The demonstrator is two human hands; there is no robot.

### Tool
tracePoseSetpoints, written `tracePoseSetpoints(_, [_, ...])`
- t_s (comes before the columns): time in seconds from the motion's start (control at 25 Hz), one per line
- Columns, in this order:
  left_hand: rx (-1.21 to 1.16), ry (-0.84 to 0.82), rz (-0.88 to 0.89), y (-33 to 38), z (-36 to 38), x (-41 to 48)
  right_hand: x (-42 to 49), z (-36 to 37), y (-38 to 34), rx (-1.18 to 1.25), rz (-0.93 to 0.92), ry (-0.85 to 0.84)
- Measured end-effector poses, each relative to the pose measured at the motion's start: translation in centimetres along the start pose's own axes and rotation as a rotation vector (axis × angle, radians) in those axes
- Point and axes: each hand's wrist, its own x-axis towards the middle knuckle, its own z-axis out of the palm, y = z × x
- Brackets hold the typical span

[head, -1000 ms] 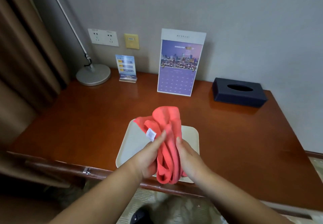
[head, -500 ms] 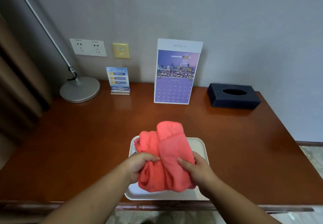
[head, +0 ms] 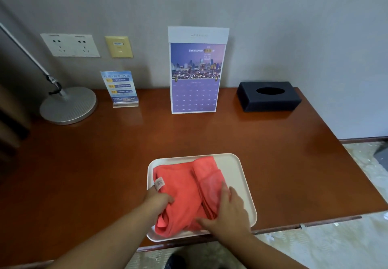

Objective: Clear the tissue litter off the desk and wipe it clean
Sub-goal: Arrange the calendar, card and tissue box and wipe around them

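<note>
A coral-red cloth [head: 182, 191] with a small white label lies bunched on a cream tray [head: 241, 176] at the front edge of the brown wooden desk [head: 105, 163]. My left hand [head: 159, 200] has its fingers curled on the cloth's left edge and grips it. Resting on the cloth's right side is my right hand [head: 228, 214], its fingers straight and its thumb spread along the front fold. A dark blue tissue box [head: 268, 98] stands at the back right of the desk; no tissue shows in its slot.
Against the wall stand a purple calendar [head: 197, 73] and a small blue sign card [head: 121, 88]. A round silver lamp base [head: 68, 105] with a slanting pole sits at the back left. Wall sockets [head: 70, 45] are above it. The desk's right edge drops to a patterned floor.
The cloth was held up above the tray between both hands; it has come down and now lies flat on the tray. My right hand has flattened on it.
</note>
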Motion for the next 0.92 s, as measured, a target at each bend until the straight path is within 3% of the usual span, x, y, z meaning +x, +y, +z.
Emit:
tracePoseSetpoints(0.12, [0.004, -0.032, 0.06, 0.2, -0.4, -0.6, 1.1, 0.2, -0.8, -0.11, -0.059, -0.013])
tracePoseSetpoints(0.32, [-0.164, -0.006, 0.01, -0.2, -2.1, -0.2, 5.0, -5.7, 4.8, 0.433, 0.18, 0.247])
tracePoseSetpoints(0.4, [-0.193, -0.002, 0.004, -0.7, -1.9, 0.0, 5.5, -6.3, 7.4, 0.611, 0.287, 0.161])
tracePoseSetpoints(0.52, [-0.151, 0.006, 0.055, -1.0, -1.1, -0.7, 5.3, -4.8, 8.6, 0.621, 0.352, -0.032])
tracePoseSetpoints(0.72, [0.389, 0.191, 0.249, -0.5, -0.1, -1.9, 4.6, -7.5, 7.5, 0.336, 0.229, 0.231])
tracePoseSetpoints(0.8, [0.396, 0.175, 0.229, -0.8, 0.5, -1.8, 3.4, -8.8, 5.6, 0.251, 0.124, 0.278])
tracePoseSetpoints(0.92, [0.128, 0.036, 0.062, -1.2, 1.6, -2.4, 1.3, -7.2, 0.8, 0.212, -0.136, 0.203])
